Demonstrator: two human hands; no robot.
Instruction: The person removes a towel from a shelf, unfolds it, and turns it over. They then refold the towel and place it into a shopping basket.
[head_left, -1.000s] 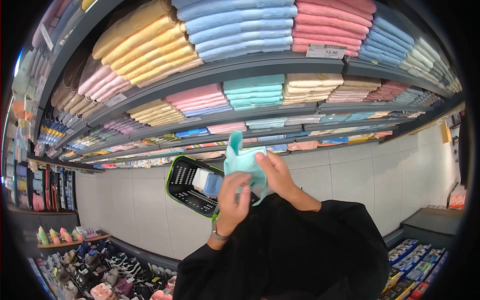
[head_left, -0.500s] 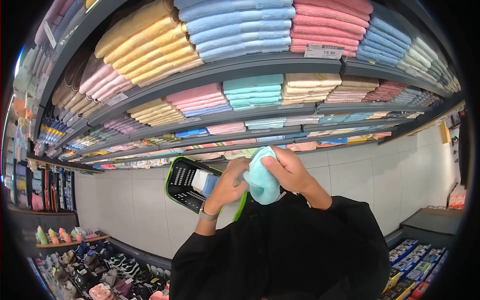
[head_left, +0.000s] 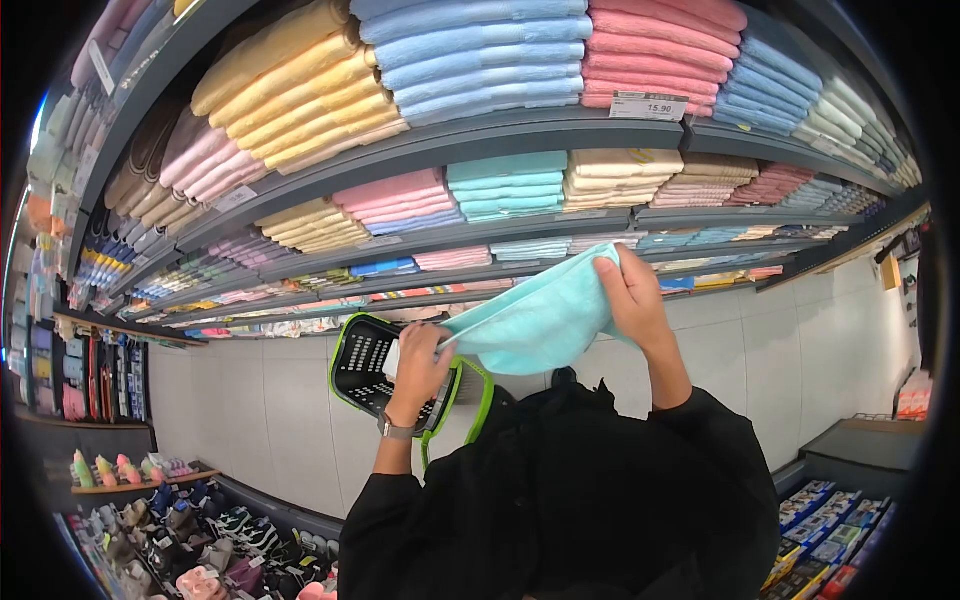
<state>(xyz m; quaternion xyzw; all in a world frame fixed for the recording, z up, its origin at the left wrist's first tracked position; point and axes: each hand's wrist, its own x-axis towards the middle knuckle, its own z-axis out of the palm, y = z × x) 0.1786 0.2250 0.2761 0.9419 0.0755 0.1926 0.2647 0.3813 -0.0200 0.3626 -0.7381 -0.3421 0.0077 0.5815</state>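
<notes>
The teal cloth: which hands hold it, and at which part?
Both hands hold the teal cloth: the left hand pinches its lower left end, and the right hand grips its upper right edge.

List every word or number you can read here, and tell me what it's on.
"15.90": white price tag on the shelf edge below the pink towels.
Other shelf tags: too blurred to read.
No text shows on the teal towel held between the left hand and right hand, nor on the basket.
</notes>
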